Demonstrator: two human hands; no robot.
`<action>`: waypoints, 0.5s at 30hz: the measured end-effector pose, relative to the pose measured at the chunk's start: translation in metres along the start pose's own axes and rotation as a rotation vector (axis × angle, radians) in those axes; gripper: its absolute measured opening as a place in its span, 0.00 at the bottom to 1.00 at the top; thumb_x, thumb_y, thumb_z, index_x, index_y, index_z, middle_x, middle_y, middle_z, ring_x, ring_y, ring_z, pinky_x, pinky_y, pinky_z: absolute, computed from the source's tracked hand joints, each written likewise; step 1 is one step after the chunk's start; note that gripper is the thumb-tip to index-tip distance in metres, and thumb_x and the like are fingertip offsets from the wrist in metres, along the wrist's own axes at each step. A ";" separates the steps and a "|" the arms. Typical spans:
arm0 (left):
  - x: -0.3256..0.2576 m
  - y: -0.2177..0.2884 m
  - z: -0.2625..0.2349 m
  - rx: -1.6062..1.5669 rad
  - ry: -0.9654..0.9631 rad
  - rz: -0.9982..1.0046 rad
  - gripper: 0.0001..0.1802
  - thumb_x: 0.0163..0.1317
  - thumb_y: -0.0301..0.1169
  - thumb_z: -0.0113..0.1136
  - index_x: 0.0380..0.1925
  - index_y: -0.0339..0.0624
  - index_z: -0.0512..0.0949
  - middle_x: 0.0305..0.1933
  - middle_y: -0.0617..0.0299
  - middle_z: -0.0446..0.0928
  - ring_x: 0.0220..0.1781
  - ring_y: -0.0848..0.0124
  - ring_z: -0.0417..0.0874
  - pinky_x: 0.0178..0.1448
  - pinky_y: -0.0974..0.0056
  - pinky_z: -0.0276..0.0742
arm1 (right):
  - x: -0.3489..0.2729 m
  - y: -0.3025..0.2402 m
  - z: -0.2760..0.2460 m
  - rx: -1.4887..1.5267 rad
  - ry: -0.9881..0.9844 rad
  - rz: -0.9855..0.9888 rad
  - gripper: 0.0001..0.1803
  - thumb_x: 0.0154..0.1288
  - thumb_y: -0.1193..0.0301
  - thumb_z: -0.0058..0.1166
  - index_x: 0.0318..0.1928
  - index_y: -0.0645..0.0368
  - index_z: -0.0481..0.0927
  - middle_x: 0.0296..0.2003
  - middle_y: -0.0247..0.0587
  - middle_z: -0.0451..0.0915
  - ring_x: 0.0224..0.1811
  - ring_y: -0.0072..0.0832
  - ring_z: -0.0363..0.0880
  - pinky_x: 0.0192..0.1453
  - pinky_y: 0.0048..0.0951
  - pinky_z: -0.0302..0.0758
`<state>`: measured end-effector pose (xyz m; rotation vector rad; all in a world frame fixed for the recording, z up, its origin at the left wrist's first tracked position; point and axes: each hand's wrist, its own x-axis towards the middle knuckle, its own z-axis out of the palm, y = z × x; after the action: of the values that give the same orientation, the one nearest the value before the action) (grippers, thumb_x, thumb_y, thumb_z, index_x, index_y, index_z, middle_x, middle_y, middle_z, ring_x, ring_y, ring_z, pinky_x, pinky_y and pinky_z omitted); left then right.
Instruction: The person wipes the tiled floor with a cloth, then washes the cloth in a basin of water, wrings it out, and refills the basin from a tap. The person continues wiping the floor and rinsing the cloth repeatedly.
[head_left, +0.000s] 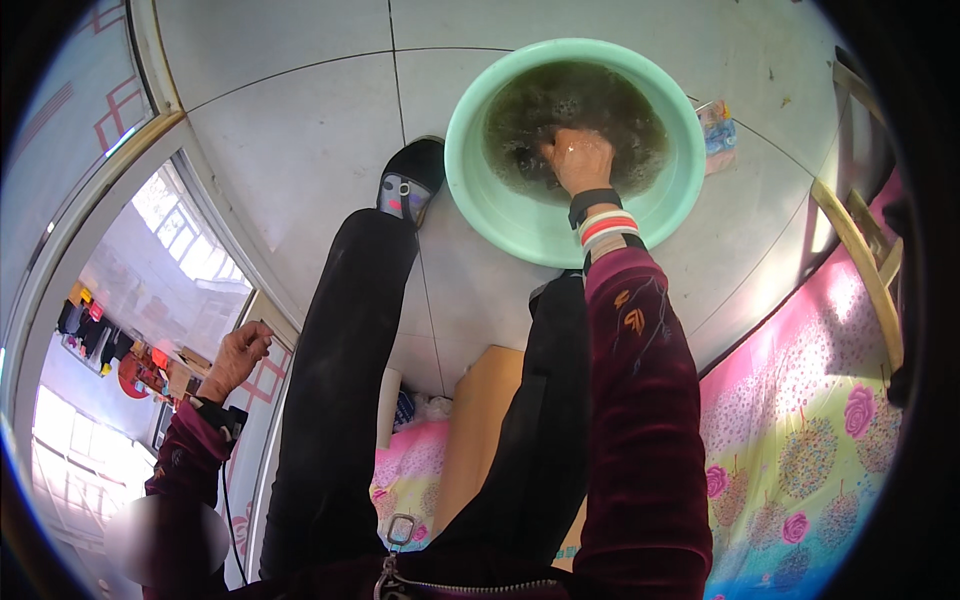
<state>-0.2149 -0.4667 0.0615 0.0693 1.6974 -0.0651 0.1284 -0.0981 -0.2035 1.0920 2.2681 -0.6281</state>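
Nearest, the person's own body: dark red velvety sleeves, a zip pull at the waist, black trousers running forward across the frame. Flowered pink bedding (800,440) lies to the right, with a pale wooden board (480,420) showing between the legs. Left hand (237,358): raised at the left side by the window frame (60,250), fingers loosely curled, nothing visibly in it. One black shoe (412,180) planted on the grey tiled floor (290,140). Beyond it, a mint-green plastic basin (560,235) stands on the floor, holding murky greenish water with dark soaked material (590,105) in it, probably cloth, though that cannot be told for sure. Right hand (577,160): plunged into the basin, fingers bent down and pressed into the dark mass; whether they close around a fold cannot be told, the tips being under water. Handling, as a judgement: the wet mass looks soft, limp, heavy with water and likely slippery, best gathered by the bunched handful; the filled basin would be heavy and sloshing, best taken at opposite points of the rim. A small colourful packet (716,130) lies just beyond the basin.
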 end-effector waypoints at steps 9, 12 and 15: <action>-0.016 0.007 0.007 0.023 -0.020 0.031 0.08 0.63 0.30 0.53 0.38 0.36 0.74 0.27 0.65 0.73 0.29 0.77 0.73 0.35 0.71 0.72 | -0.071 -0.015 -0.046 0.370 0.447 0.030 0.22 0.47 0.59 0.65 0.42 0.49 0.73 0.42 0.43 0.67 0.48 0.43 0.66 0.45 0.44 0.70; -0.015 0.009 0.012 0.004 -0.056 0.049 0.08 0.63 0.30 0.52 0.38 0.38 0.74 0.28 0.66 0.73 0.30 0.77 0.73 0.36 0.71 0.72 | -0.102 -0.011 -0.052 0.348 0.209 -0.014 0.26 0.45 0.59 0.67 0.45 0.48 0.73 0.43 0.44 0.66 0.49 0.45 0.65 0.46 0.45 0.70; -0.009 0.013 0.015 -0.019 -0.085 0.054 0.08 0.63 0.30 0.52 0.39 0.38 0.74 0.29 0.66 0.73 0.31 0.78 0.73 0.36 0.71 0.72 | -0.096 -0.009 -0.048 0.303 0.265 0.018 0.30 0.45 0.60 0.67 0.51 0.45 0.71 0.47 0.45 0.64 0.53 0.49 0.62 0.46 0.50 0.70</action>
<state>-0.1980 -0.4549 0.0688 0.0973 1.6099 -0.0112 0.1585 -0.1276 -0.1045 1.4110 2.4354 -0.8874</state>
